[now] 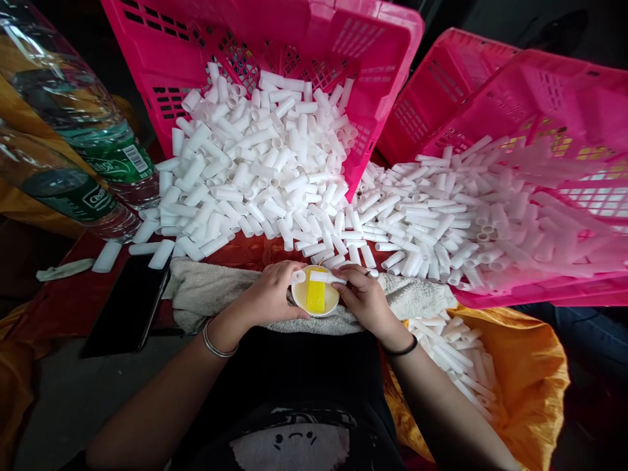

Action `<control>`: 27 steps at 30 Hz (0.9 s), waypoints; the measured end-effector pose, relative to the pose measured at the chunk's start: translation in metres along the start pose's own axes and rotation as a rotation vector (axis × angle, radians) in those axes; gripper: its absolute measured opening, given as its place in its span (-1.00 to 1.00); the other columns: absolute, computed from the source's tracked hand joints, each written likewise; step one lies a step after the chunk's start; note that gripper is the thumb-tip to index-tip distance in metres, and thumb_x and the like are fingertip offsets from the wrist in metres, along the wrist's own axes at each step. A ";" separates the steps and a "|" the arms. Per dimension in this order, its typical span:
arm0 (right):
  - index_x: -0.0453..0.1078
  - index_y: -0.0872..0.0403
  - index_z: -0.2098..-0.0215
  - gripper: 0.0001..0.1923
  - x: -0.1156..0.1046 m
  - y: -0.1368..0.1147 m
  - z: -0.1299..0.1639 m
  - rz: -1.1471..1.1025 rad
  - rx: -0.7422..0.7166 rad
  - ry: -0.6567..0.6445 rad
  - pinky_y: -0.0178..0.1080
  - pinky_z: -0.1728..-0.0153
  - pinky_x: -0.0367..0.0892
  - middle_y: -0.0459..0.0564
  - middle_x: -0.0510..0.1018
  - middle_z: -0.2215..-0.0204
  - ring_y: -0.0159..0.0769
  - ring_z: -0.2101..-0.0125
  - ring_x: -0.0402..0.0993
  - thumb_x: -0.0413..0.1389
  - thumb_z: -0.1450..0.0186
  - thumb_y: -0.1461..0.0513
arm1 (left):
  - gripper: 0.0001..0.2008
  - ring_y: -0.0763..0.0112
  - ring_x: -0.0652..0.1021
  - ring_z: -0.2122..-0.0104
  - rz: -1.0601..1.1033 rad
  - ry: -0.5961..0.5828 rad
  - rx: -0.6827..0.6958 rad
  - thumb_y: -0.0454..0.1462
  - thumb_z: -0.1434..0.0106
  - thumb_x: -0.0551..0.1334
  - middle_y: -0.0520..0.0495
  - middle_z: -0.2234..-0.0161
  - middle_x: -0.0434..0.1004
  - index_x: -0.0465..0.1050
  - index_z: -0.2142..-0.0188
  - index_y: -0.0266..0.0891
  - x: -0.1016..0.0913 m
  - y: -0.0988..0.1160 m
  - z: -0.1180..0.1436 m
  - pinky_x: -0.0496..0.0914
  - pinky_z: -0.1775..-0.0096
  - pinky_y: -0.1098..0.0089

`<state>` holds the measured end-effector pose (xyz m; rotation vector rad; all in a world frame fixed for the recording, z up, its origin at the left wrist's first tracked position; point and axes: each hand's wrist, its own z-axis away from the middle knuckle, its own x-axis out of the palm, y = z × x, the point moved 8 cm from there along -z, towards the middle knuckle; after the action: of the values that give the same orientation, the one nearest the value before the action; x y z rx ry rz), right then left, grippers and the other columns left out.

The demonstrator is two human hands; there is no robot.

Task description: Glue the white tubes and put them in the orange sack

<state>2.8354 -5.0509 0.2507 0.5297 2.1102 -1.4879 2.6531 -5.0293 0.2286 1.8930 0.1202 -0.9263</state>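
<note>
Over a folded towel point(206, 294) at the table's near edge, I see both hands meeting at a small round dish point(315, 299) with a yellow pad inside. My left hand point(267, 294) curls around the dish's left rim, gripping it. My right hand point(366, 297) pinches a white plastic tube point(326, 277) lying crosswise over the dish's far rim, its free end pointing toward the left hand. Behind the hands, white tubes spill from two tipped pink baskets point(275, 39) point(534, 98) onto the red tabletop. More tubes lie on an orange bag point(530, 373) beside the right wrist. A black phone point(130, 307) and two water bottles point(88, 131) sit left.
</note>
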 end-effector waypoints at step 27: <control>0.40 0.05 0.02 -0.73 0.008 0.006 0.006 -0.093 0.088 -0.089 -0.15 0.22 0.52 0.07 0.59 0.20 -0.22 0.24 0.56 0.09 -0.38 0.10 | -0.10 -0.11 0.45 -0.11 -0.033 0.001 0.031 -0.10 0.20 0.58 -0.30 -0.12 0.42 0.26 -0.10 -0.19 0.001 0.002 0.001 0.33 -0.14 -0.05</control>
<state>2.8332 -5.0544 0.2401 0.3938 2.0331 -1.6312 2.6541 -5.0315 0.2286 1.9250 0.1393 -0.9544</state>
